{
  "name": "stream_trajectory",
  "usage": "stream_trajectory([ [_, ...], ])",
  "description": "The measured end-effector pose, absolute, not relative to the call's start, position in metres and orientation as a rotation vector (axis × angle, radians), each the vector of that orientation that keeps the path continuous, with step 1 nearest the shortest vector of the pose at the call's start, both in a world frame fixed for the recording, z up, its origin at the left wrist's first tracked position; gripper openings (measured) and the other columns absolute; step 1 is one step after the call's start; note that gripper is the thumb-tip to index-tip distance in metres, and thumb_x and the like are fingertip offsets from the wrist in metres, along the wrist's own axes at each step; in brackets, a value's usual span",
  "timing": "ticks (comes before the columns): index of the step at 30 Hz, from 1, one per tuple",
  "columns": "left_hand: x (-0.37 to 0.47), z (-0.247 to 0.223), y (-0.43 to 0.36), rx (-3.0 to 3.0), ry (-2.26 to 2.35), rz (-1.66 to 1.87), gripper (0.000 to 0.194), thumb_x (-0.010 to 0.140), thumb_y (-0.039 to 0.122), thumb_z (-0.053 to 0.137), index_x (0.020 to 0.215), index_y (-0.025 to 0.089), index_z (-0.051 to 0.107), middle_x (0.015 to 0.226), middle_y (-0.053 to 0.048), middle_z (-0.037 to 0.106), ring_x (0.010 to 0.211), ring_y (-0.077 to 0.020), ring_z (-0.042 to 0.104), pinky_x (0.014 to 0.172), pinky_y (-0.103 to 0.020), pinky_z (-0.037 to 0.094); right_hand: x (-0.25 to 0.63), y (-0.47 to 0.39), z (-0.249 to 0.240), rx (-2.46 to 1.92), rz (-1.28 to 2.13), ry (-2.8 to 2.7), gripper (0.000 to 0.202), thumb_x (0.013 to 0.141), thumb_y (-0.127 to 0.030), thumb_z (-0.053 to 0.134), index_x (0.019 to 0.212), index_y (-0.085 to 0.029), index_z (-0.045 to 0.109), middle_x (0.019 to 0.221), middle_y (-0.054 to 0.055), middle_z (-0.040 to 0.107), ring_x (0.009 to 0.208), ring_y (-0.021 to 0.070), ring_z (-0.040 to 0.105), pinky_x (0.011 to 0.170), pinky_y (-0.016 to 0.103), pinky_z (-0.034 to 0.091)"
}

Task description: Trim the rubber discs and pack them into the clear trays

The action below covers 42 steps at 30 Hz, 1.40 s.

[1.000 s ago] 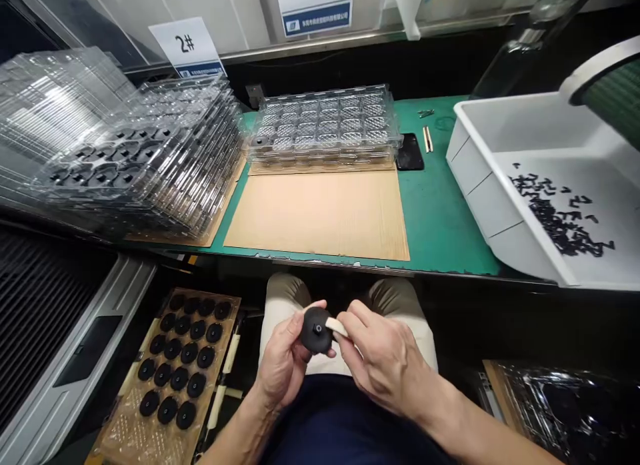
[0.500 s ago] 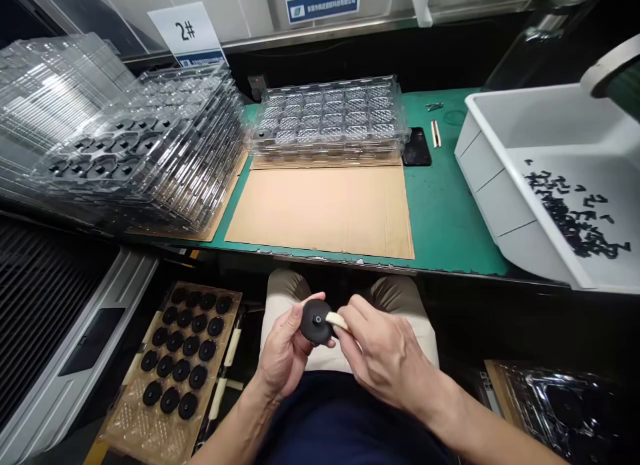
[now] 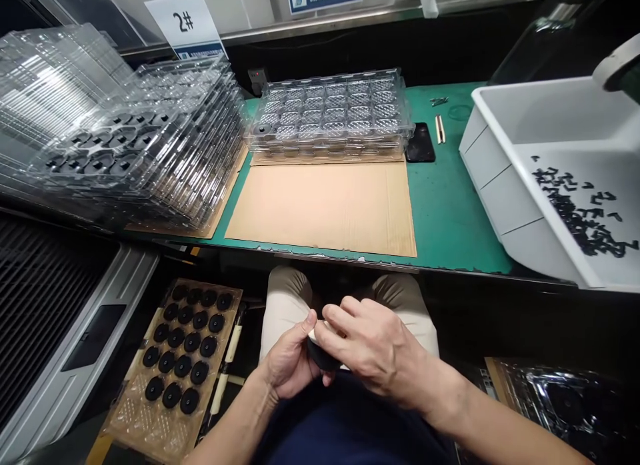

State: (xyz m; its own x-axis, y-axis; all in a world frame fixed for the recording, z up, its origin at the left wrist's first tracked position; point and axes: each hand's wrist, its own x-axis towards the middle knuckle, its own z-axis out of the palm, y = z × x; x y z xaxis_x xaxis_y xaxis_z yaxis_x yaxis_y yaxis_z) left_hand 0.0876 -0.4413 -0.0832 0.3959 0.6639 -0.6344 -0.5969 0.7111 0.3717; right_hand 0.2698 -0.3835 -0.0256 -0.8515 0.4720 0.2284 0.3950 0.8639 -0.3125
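Note:
Above my lap, my left hand [image 3: 290, 362] is closed around the edge of a round black plastic disc [image 3: 321, 356]. The disc is tilted, and its top is largely covered by my fingers. My right hand [image 3: 367, 342] lies over the disc with its fingers curled. A small cream-coloured piece [image 3: 313, 334] shows between its fingertips and my left thumb; most of it is hidden, and its kind cannot be made out.
At lower left, a clear tray [image 3: 145, 412] holds rows of black discs. Stacked clear trays [image 3: 200, 178] stand at the table's left, more trays [image 3: 330, 112] at its back. Cardboard [image 3: 320, 205] lies in front. Right: a phone [image 3: 421, 144] and a white bin [image 3: 505, 178] with small black parts.
My right hand has shifted left and over the disc with the cream piece. The disc has tipped, so its face and centre hub no longer show. The camera view has shifted slightly.

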Motion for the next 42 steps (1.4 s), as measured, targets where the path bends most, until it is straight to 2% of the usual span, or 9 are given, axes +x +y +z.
stream_trajectory([
  [7, 0.084, -0.069, -0.434, 0.251, 1.008, 1.270, 0.043, 0.087, 0.040, 0.080, 0.124, 0.018, 0.073, 0.099, -0.006, 0.075, 0.087, -0.0132, 0.068, 0.080, -0.022, 0.057, 0.263, -0.399, -0.047, -1.130, 0.768, -2.346, 0.023, 0.106, -0.021, 0.041, 0.087, -0.020, 0.054, 0.080, -0.001, 0.049, 0.062, 0.0141, 0.043, 0.058, 0.032, 0.029],
  [11, 0.082, -0.074, -0.433, 0.322, 1.021, 1.096, 0.045, 0.090, 0.047, 0.074, 0.116, 0.011, 0.075, 0.091, -0.009, 0.073, 0.075, -0.0156, 0.066, 0.067, -0.027, 0.060, 0.265, -0.401, -0.054, -1.167, 0.667, -2.386, 0.021, 0.106, -0.020, 0.042, 0.093, -0.020, 0.058, 0.084, 0.001, 0.051, 0.067, 0.0153, 0.045, 0.062, 0.031, 0.029],
  [14, 0.081, -0.086, -0.438, 0.240, 0.960, 0.895, 0.048, 0.089, 0.056, 0.069, 0.096, 0.009, 0.076, 0.076, -0.008, 0.070, 0.061, -0.0170, 0.064, 0.053, -0.031, 0.060, 0.268, -0.393, -0.050, -1.029, 0.495, -2.534, 0.021, 0.102, -0.012, 0.042, 0.100, -0.019, 0.062, 0.090, 0.004, 0.056, 0.077, 0.0190, 0.047, 0.068, 0.033, 0.031],
  [20, 0.079, -0.098, -0.448, 0.077, 0.724, 0.726, 0.052, 0.090, 0.061, 0.066, 0.096, 0.010, 0.075, 0.069, -0.007, 0.069, 0.055, -0.0190, 0.067, 0.053, -0.036, 0.062, 0.266, -0.379, -0.035, -0.473, 0.337, -2.736, 0.020, 0.102, -0.021, 0.050, 0.117, -0.017, 0.062, 0.103, 0.008, 0.062, 0.086, 0.0225, 0.050, 0.068, 0.037, 0.032],
  [24, 0.075, -0.086, -0.444, 0.125, 0.761, 1.042, 0.041, 0.086, 0.044, 0.078, 0.119, 0.019, 0.074, 0.102, -0.008, 0.075, 0.087, -0.0205, 0.072, 0.081, -0.037, 0.062, 0.259, -0.385, -0.041, -0.879, 0.501, -2.486, 0.023, 0.105, -0.021, 0.042, 0.091, -0.018, 0.060, 0.083, 0.004, 0.057, 0.072, 0.0183, 0.048, 0.065, 0.034, 0.032],
  [28, 0.070, -0.076, -0.439, 0.249, 0.876, 1.231, 0.057, 0.073, 0.025, 0.091, 0.127, 0.025, 0.072, 0.117, -0.006, 0.073, 0.109, -0.0217, 0.069, 0.100, -0.032, 0.053, 0.254, -0.397, -0.048, -1.133, 1.001, -2.220, 0.031, 0.105, -0.028, 0.045, 0.075, -0.022, 0.042, 0.068, -0.004, 0.047, 0.057, 0.0116, 0.042, 0.057, 0.030, 0.029],
  [34, 0.068, -0.076, -0.441, 0.271, 0.868, 1.130, 0.047, 0.082, 0.034, 0.084, 0.125, 0.020, 0.074, 0.114, -0.010, 0.073, 0.099, -0.0216, 0.070, 0.088, -0.034, 0.059, 0.259, -0.393, -0.048, -1.109, 0.674, -2.363, 0.026, 0.106, -0.023, 0.042, 0.083, -0.021, 0.053, 0.077, -0.001, 0.050, 0.065, 0.0145, 0.043, 0.063, 0.031, 0.030],
  [39, 0.068, -0.090, -0.446, 0.195, 0.802, 0.887, 0.045, 0.092, 0.054, 0.067, 0.096, 0.011, 0.076, 0.078, -0.009, 0.072, 0.062, -0.0192, 0.069, 0.059, -0.035, 0.063, 0.262, -0.380, -0.039, -0.881, 0.426, -2.619, 0.025, 0.104, -0.014, 0.039, 0.101, -0.019, 0.063, 0.088, 0.005, 0.056, 0.075, 0.0197, 0.044, 0.069, 0.035, 0.030],
  [42, 0.070, -0.098, -0.451, 0.104, 0.694, 0.783, 0.054, 0.093, 0.061, 0.061, 0.094, 0.009, 0.074, 0.070, -0.009, 0.071, 0.058, -0.0206, 0.069, 0.054, -0.035, 0.062, 0.260, -0.373, -0.027, -0.609, 0.356, -2.741, 0.024, 0.103, -0.014, 0.042, 0.111, -0.019, 0.064, 0.095, 0.007, 0.060, 0.078, 0.0211, 0.045, 0.068, 0.036, 0.030],
])
